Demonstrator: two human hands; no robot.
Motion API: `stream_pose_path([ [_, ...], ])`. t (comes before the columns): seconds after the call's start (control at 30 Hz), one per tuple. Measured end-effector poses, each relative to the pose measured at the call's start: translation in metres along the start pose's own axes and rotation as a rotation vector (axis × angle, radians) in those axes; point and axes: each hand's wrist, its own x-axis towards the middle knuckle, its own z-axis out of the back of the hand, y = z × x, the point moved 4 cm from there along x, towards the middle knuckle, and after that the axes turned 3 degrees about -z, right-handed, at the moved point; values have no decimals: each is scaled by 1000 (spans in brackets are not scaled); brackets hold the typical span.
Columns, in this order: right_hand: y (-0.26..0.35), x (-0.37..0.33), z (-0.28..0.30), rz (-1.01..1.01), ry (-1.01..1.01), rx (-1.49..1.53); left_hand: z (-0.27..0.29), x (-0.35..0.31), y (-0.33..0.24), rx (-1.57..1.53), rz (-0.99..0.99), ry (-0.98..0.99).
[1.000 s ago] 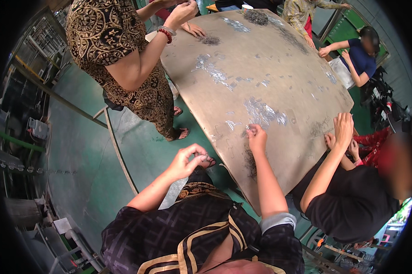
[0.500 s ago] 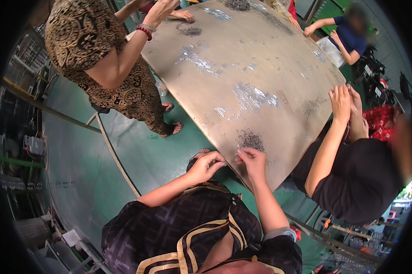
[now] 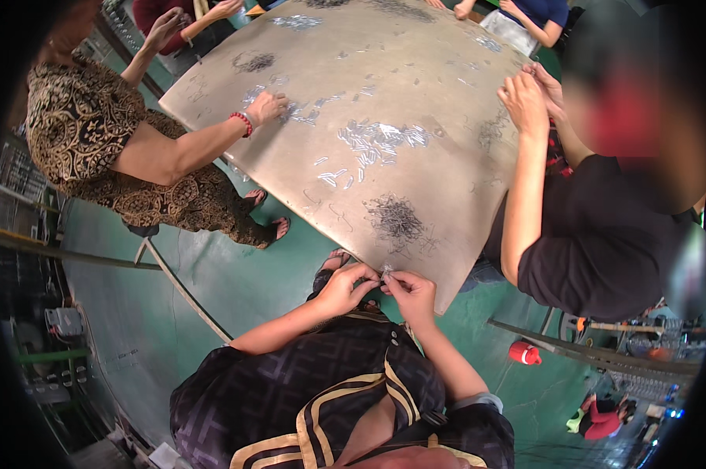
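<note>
— So, what are the two hands doing?

— The left hand (image 3: 344,288) and the right hand (image 3: 410,293) are close together at the near edge of the big table (image 3: 447,180). Their fingertips meet over a tiny shiny piece (image 3: 386,271).

— Where is that little piece?

— Right between the fingertips of both hands, just at the table's edge. The fingers are pinched together on it. It is too small to tell what it is.

— What is near the hands?

— A dark pile of little wire bits (image 3: 397,216) lies on the table just past the fingers. Farther off there is a shiny pile (image 3: 380,139) of light bits spread out.

— Is anyone else there?

— Yes. A person in a patterned dress (image 3: 95,148) leans in on the left, with a hand (image 3: 268,105) flat on the table and a red bracelet (image 3: 242,123) on the wrist. A person in a black shirt (image 3: 595,234) stands on the right, both hands up at the table's edge.

— And the floor?

— It is green (image 3: 212,273). A red can (image 3: 524,353) lies on it, well apart from the hands.
</note>
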Motion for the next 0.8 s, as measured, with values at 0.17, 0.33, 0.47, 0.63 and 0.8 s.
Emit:
stream_pose_path([
  [0.17,5,-22,11,225,-72,-222,-14,-1,-5,93,-19,153],
  [0.33,3,-40,22,297,-137,-352,-18,30,15,174,16,362],
  [0.47,7,-48,29,340,-206,-389,-43,89,15,439,-164,262],
  [0.63,-11,-61,39,257,-257,-333,-107,123,29,811,-296,213],
  [0.8,-22,-71,46,354,-347,-381,-130,132,35,994,-243,380],
])
